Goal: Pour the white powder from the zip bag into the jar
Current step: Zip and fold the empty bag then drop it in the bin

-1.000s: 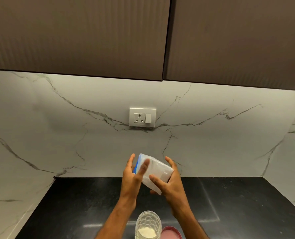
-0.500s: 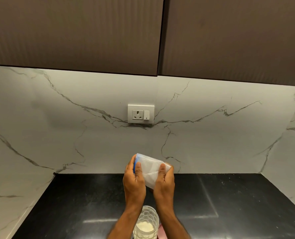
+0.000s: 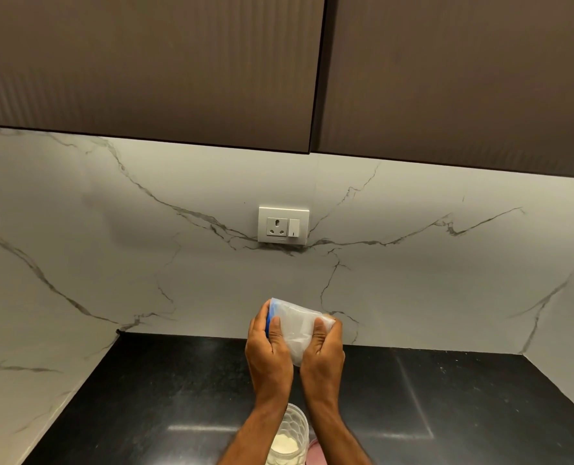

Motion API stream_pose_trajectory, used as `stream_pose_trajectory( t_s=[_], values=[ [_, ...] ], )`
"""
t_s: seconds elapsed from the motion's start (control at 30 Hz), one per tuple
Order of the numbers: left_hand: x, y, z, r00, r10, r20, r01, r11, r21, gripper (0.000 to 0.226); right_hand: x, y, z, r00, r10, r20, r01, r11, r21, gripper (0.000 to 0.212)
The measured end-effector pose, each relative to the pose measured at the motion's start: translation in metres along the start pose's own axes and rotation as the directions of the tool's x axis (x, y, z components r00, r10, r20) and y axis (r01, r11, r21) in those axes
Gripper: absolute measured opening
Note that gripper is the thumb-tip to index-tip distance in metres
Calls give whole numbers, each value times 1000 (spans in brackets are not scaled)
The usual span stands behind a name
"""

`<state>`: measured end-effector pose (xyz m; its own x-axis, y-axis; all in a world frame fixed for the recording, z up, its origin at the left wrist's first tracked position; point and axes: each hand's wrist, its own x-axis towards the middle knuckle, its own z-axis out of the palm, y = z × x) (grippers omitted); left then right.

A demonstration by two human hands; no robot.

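Both hands hold a clear zip bag [image 3: 295,330] with a blue zip strip, up in the air above the counter. My left hand [image 3: 268,354] grips the bag's left side at the blue strip. My right hand [image 3: 322,357] grips its right side, thumb pressed on the plastic. The bag looks crumpled and nearly empty. Below my wrists, at the bottom edge of the view, stands a clear patterned jar [image 3: 290,437] with white powder in its bottom. My forearms partly cover the jar.
A pink lid [image 3: 316,453] lies just right of the jar, mostly hidden by my right forearm. The black counter [image 3: 164,391] runs to a white marble wall with a socket [image 3: 283,225]. Dark cabinets [image 3: 178,68] hang overhead.
The hands have drawn together on the bag and squeezed it smaller. The bag has dropped slightly toward the counter.
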<state>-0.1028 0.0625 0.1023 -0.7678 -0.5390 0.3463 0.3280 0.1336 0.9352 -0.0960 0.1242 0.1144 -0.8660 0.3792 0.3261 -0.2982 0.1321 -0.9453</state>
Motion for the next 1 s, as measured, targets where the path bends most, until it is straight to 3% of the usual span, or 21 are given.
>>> stream_pose_trajectory(
  t_s=[0.63, 0.73, 0.83, 0.87, 0.93, 1.0],
  values=[
    [-24, 16, 2, 983, -93, -157, 90, 996, -21, 36, -8, 4, -12, 998, -66, 22, 64, 997, 48, 18],
    [-22, 16, -11, 988, -143, -62, 134, 981, -139, 36, -6, 5, -15, 996, -61, 70, 57, 996, 67, 14],
    [-13, 16, -27, 915, -363, 177, 402, 858, -319, 36, 0, 4, -21, 982, -71, 176, 56, 995, 87, 17],
    [-10, 15, -33, 869, -416, 270, 487, 815, -314, 44, 2, 3, -22, 973, -77, 218, 58, 994, 91, 17],
    [-6, 19, -42, 816, -424, 393, 515, 843, -159, 55, 6, 1, -24, 949, -87, 303, 62, 994, 92, 15],
    [-6, 20, -46, 847, -392, 358, 437, 898, -51, 44, 10, 4, -25, 933, -81, 351, 56, 995, 80, 14]
  ],
)
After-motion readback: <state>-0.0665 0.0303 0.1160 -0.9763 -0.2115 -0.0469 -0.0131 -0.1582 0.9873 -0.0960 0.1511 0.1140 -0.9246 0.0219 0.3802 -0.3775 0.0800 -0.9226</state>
